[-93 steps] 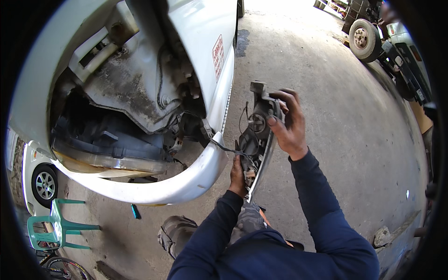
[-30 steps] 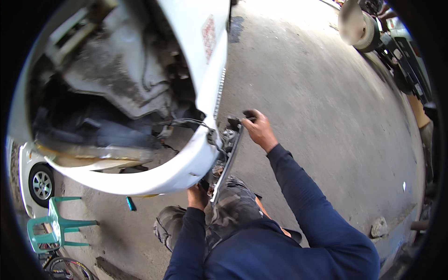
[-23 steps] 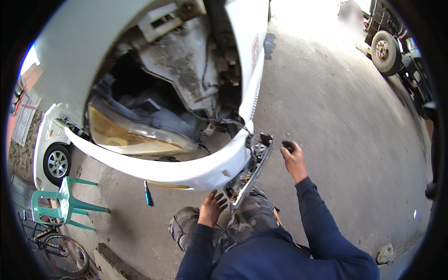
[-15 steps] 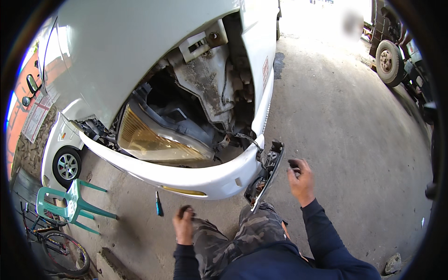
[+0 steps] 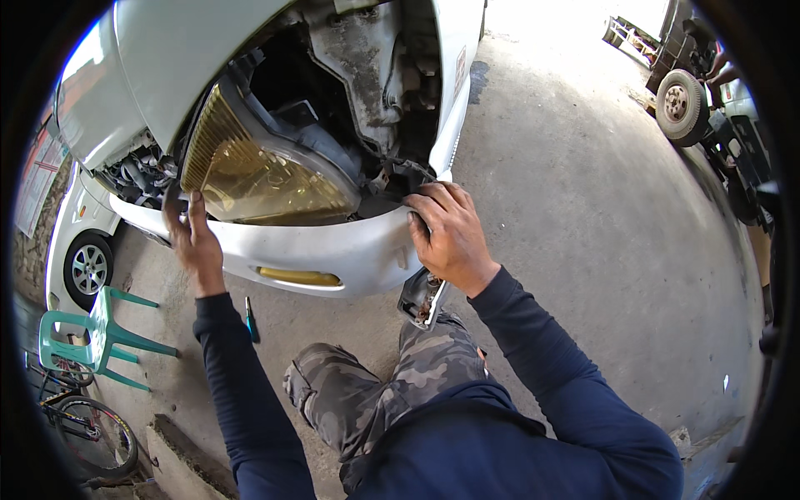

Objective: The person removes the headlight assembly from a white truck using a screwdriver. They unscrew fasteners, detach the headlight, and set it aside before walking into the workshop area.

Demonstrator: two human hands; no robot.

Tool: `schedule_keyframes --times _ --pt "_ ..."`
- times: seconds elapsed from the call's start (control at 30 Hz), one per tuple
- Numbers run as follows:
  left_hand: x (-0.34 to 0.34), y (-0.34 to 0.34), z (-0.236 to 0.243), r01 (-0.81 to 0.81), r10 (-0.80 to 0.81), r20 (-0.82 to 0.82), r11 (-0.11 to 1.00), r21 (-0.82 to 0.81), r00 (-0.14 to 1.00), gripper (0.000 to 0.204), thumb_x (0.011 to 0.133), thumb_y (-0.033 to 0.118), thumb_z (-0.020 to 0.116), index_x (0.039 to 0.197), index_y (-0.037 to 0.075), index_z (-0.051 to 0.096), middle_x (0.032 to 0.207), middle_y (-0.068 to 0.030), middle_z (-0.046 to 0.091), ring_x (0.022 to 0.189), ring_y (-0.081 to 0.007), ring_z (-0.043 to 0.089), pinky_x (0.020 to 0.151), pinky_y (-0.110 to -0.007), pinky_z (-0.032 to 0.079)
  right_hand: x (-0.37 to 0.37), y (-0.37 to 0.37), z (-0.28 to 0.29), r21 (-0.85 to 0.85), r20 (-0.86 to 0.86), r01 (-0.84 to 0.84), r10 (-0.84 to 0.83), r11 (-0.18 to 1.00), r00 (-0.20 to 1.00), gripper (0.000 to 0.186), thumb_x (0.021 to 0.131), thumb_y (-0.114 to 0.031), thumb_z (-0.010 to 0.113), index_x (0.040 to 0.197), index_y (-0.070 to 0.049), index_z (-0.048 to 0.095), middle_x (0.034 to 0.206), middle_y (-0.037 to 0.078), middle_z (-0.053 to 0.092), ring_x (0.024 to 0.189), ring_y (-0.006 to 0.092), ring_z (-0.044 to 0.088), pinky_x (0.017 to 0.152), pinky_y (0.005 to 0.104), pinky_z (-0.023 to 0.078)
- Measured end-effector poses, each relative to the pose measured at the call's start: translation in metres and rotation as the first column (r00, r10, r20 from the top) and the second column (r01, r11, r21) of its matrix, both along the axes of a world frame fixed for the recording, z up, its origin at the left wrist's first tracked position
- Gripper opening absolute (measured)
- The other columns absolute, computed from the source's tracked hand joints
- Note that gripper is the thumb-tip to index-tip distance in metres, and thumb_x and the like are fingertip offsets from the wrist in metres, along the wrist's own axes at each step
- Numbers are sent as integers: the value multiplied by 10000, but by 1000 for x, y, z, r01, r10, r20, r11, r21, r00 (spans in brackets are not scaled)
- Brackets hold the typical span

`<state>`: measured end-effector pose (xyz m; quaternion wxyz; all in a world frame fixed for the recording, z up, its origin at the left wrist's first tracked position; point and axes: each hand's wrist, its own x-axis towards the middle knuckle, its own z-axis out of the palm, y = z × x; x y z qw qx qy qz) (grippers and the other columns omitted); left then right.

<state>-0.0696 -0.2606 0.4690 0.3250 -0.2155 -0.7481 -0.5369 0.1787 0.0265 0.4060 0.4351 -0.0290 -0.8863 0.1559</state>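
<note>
White curved front bumper (image 5: 358,250), just below the yellowed glossy headlight (image 5: 275,179): possible scraping of both if pulled unevenly; possible fall of the dark narrow lamp unit (image 5: 417,298) if jolted. Right hand (image 5: 450,237): fingers clamped over the bumper's end, hiding the lamp unit's support. Left hand (image 5: 197,246): fingers apart, blurred; contact with bumper or headlight unclear.
</note>
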Motion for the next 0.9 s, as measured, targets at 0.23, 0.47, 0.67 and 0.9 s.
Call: schedule_keyframes --times 0.23,0.47,0.67,0.9 --pt "-42 8 -47 181 -188 47 975 132 981 624 1059 470 530 1458 -7 482 1378 -163 546 1261 -256 492 1114 -364 354 1 4 -9 9 -5 18 -18 1000 1000 219 903 -168 655 1077 -48 711 1121 108 670 1105 319 614 1007 457 432" --pt "-42 2 -17 89 -118 149 979 184 982 667 1057 541 495 1408 -27 475 1298 -162 563 1177 -265 506 1074 -343 366 -15 -30 58 -92 -3 -102 103 990 995 419 944 -240 679 1229 59 615 1165 241 640 1108 414 610 980 490 493" --pt "-16 4 6 123 -166 193 969 215 967 695 1041 545 535 1441 -20 470 1362 -166 551 1249 -267 498 1102 -359 370 -55 -54 86 -272 -20 -155 155 950 988 738 886 -348 776 1389 97 473 1210 265 562 1120 440 571 989 474 486" --pt "-12 3 18 139 -187 186 960 243 965 757 999 582 594 1431 -27 472 1364 -192 550 1261 -295 503 1105 -390 387 -63 -66 78 -199 -102 -100 81 975 991 759 843 -346 823 1376 82 494 1140 226 561 1045 403 596 915 449 512"
